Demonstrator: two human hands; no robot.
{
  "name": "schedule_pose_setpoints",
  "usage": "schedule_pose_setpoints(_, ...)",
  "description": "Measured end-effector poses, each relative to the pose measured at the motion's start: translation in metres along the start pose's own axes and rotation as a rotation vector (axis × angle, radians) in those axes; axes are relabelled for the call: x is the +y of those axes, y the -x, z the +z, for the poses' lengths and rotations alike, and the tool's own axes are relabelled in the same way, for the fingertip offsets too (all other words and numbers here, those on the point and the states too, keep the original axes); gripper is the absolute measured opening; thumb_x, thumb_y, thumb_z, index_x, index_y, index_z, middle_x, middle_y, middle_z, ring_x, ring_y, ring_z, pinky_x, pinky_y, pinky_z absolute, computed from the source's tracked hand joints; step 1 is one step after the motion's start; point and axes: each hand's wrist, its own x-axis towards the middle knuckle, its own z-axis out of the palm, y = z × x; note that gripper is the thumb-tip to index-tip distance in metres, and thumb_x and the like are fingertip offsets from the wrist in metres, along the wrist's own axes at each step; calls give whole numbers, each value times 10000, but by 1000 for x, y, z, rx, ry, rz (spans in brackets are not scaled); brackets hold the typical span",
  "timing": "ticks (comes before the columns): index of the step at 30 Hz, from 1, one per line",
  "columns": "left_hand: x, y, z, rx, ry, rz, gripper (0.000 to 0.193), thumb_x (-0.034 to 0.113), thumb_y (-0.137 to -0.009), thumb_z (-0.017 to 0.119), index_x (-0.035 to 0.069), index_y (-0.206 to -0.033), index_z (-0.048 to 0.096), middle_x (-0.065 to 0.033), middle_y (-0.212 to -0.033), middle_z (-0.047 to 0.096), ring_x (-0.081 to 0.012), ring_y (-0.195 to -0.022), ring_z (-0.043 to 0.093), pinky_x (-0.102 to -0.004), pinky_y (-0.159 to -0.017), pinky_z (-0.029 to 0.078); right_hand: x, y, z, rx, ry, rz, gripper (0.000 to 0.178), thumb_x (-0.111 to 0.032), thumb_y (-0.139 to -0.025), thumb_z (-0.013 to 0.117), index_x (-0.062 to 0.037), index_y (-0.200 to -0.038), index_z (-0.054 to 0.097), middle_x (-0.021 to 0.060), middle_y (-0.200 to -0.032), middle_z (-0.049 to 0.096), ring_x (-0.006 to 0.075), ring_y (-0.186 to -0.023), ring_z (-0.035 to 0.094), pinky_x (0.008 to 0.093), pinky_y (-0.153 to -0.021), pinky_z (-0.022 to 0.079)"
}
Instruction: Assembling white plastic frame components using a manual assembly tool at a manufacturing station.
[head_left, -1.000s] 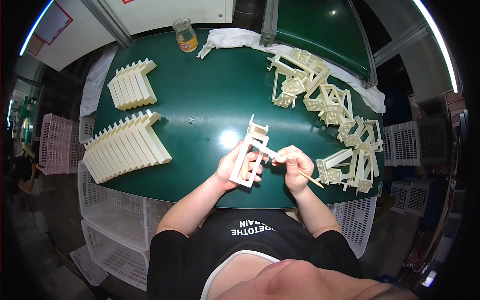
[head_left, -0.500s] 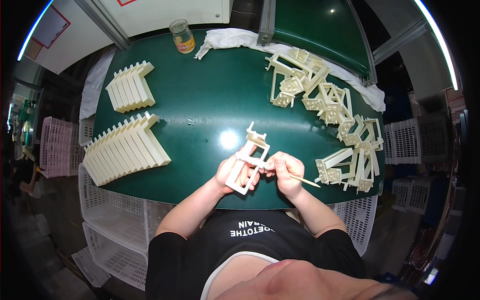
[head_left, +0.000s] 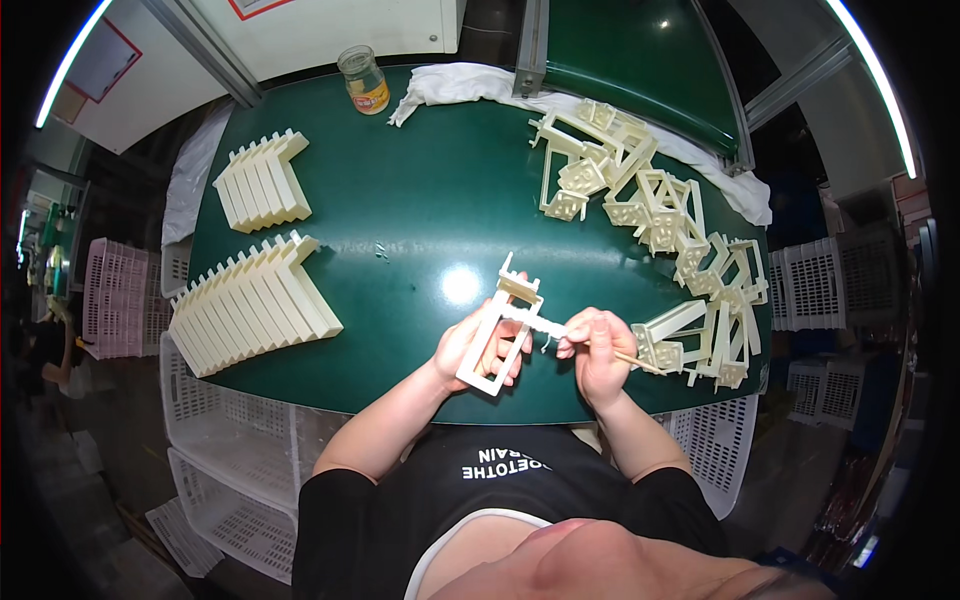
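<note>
My left hand [head_left: 460, 347] is closed round a cream plastic frame [head_left: 481, 346], a long open rectangle with prongs at its far end. The frame tilts above the green table, and some of my fingertips show through its opening. In my right hand [head_left: 600, 352] is a thin wooden stick [head_left: 637, 362], its bare pointed end sticking out to the right. White fluffy cloth [head_left: 538, 322] is wound round the stick's other end and lies across the frame's opening near the prongs. A loose thread hangs from the cloth. My right fingers pinch the stick beside the wrapping.
Two rows of stacked cream frames [head_left: 262, 305] stand on the green table [head_left: 400, 210] at left. Loose frames [head_left: 660, 215] lie jumbled along the right. A glass jar [head_left: 365, 82] and a white cloth [head_left: 460, 82] are at the back. White plastic crates [head_left: 230, 400] sit below the near edge.
My right hand has moved right, away from my left, drawing the stick along so more of its white wrapping shows. The frame in my left hand has shifted slightly right and nearer.
</note>
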Motion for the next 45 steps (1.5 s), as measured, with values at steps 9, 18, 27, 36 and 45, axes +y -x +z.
schedule_pose_setpoints(9, 3, -1, 3, -7, 101, -63, 536, 382, -1036, 233, 251, -1524, 54, -219, -988, 596, -324, -617, 636, -379, -512, 559, 2, -10, -1, -175, 528, -385, 199, -109, -941, 573, 13, -788, 607, 118, -777, 640, 171, -630, 603, 265, -574, 488)
schedule_pose_setpoints(18, -1, -3, -10, -43, 107, -90, 477, 437, -1030, 236, 90, -1332, 361, -195, -978, 594, -297, -678, 649, -390, -555, 596, 4, -1, 8, -135, 358, 28, 226, -61, -957, 530, 39, -767, 602, 91, -741, 620, 124, -575, 571, 232, -530, 472)
schedule_pose_setpoints(27, -3, -1, -11, -43, 101, -84, 494, 457, -1021, 258, 85, -1326, 372, -203, -990, 603, -307, -688, 653, -405, -561, 596, 7, 1, 2, -160, 330, 42, 291, -105, -993, 484, 43, -766, 588, 94, -741, 605, 106, -567, 560, 216, -534, 480)
schedule_pose_setpoints(36, -4, 1, -6, -3, 56, -93, 556, 470, -1020, 230, 8, -1252, 432, -202, -992, 604, -311, -688, 654, -399, -568, 597, 10, 4, -2, -126, 325, 22, 259, -63, -969, 508, 46, -752, 599, 87, -727, 616, 111, -571, 574, 229, -535, 478)
schedule_pose_setpoints(45, -4, -2, -13, -22, 39, -158, 605, 494, -1014, 223, -28, -1216, 453, -192, -970, 606, -307, -692, 655, -394, -575, 596, 7, -6, -9, -123, 390, -54, 301, -103, -993, 474, 45, -748, 568, 99, -732, 601, 119, -582, 570, 240, -540, 485)
